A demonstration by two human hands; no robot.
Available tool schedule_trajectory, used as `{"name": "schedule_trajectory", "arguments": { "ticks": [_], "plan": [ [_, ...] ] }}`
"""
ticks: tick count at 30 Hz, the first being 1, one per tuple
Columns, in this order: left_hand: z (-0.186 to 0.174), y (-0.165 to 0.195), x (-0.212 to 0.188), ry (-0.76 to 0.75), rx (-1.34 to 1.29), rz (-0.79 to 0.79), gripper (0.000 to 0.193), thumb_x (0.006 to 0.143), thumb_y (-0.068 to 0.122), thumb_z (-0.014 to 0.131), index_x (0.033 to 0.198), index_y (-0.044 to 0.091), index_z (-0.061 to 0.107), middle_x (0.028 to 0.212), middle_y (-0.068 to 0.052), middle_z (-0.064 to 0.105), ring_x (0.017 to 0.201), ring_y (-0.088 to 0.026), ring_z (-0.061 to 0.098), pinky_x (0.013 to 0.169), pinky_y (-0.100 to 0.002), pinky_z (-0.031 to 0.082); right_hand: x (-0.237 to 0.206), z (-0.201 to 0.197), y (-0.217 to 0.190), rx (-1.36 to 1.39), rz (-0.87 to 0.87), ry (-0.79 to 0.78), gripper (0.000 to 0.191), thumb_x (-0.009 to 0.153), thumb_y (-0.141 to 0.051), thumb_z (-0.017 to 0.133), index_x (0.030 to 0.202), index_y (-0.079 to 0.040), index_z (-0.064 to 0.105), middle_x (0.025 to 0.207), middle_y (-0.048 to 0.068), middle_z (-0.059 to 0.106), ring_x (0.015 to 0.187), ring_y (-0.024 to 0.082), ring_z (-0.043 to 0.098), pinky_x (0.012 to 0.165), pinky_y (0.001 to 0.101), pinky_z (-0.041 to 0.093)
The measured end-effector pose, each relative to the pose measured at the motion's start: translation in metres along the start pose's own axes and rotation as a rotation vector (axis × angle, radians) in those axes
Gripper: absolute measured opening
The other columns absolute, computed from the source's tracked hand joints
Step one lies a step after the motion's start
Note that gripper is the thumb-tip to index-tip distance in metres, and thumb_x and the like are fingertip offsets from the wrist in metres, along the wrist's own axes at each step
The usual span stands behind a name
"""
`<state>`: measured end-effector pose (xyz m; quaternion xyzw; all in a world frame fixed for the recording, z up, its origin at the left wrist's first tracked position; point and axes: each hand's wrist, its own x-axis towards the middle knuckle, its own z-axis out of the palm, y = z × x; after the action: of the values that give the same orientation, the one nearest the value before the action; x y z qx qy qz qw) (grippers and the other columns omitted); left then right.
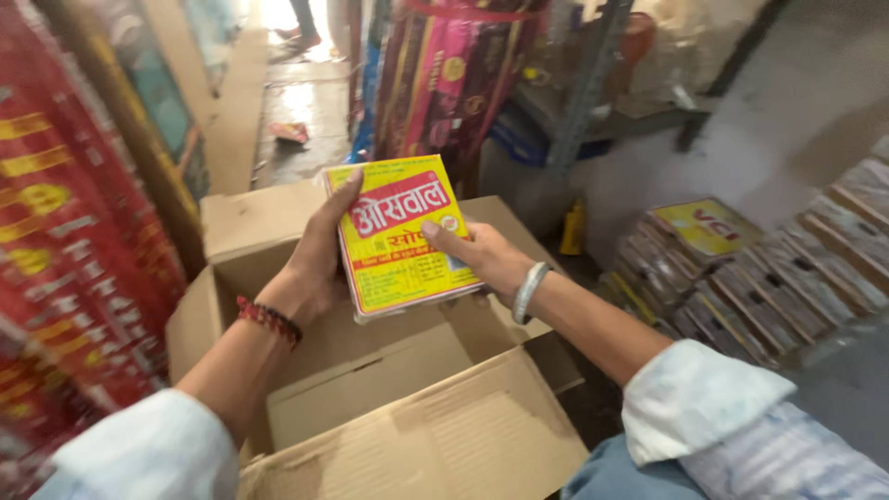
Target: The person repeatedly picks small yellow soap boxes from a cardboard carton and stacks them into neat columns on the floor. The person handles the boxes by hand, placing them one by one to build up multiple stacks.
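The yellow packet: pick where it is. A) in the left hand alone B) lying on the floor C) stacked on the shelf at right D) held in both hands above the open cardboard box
D: the left hand and right hand grip the yellow packet by its sides over the open cardboard box.

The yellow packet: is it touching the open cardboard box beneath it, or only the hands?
Apart. The head view shows the yellow packet held above the cardboard box, its lower edge clear of the flaps, with the left hand and right hand gripping its sides.
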<state>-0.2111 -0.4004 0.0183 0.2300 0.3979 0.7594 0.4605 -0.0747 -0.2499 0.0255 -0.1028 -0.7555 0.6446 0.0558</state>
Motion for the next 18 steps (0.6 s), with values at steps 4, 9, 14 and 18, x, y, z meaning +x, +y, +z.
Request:
{"name": "schedule_trajectory", "arguments": {
  "ticks": [4, 9, 14, 18],
  "plan": [
    [0.043, -0.029, 0.023, 0.051, 0.086, 0.086, 0.05, 0.094, 0.044, 0.06, 0.126, 0.005, 0.062, 0.116, -0.013, 0.074, 0.103, -0.024, 0.073, 0.094, -0.043, 0.058, -0.037, -0.054, 0.015, -0.107, 0.005, 0.204, 0.06, 0.093, -0.057, 0.06, 0.112, -0.002, 0.074, 0.076, 0.007, 0.074, 0.046, 0.008, 0.056, 0.032, 0.021, 0.034],
    [0.117, -0.082, 0.049, -0.204, 0.387, 0.179, 0.045, 0.092, 0.035, 0.067, 0.123, 0.003, 0.059, 0.112, -0.01, 0.074, 0.102, -0.018, 0.072, 0.091, -0.037, 0.059, -0.125, -0.115, 0.067, 0.085, -0.183, 0.476, 0.055, 0.094, -0.044, 0.064, 0.125, 0.001, 0.065, 0.103, 0.009, 0.076, 0.081, 0.012, 0.073, 0.068, 0.0269, 0.059],
    [0.181, -0.155, 0.075, -0.466, 0.879, 0.036, 0.058, 0.086, 0.042, 0.07, 0.128, 0.006, 0.058, 0.113, -0.009, 0.075, 0.101, -0.02, 0.072, 0.084, -0.036, 0.059, -0.218, -0.144, 0.145, 0.033, -0.51, 0.994, 0.049, 0.101, -0.035, 0.063, 0.133, 0.002, 0.058, 0.121, 0.01, 0.069, 0.106, 0.016, 0.067, 0.092, 0.0319, 0.056],
    [0.211, -0.248, 0.106, -0.713, 0.984, 0.053, 0.069, 0.086, 0.04, 0.075, 0.14, 0.002, 0.054, 0.114, -0.015, 0.073, 0.102, -0.021, 0.072, 0.088, -0.034, 0.058, -0.26, -0.14, 0.205, 0.14, -0.646, 1.51, 0.044, 0.107, -0.035, 0.06, 0.136, -0.001, 0.056, 0.118, 0.01, 0.068, 0.093, 0.015, 0.066, 0.074, 0.027, 0.052]
  ]
}}
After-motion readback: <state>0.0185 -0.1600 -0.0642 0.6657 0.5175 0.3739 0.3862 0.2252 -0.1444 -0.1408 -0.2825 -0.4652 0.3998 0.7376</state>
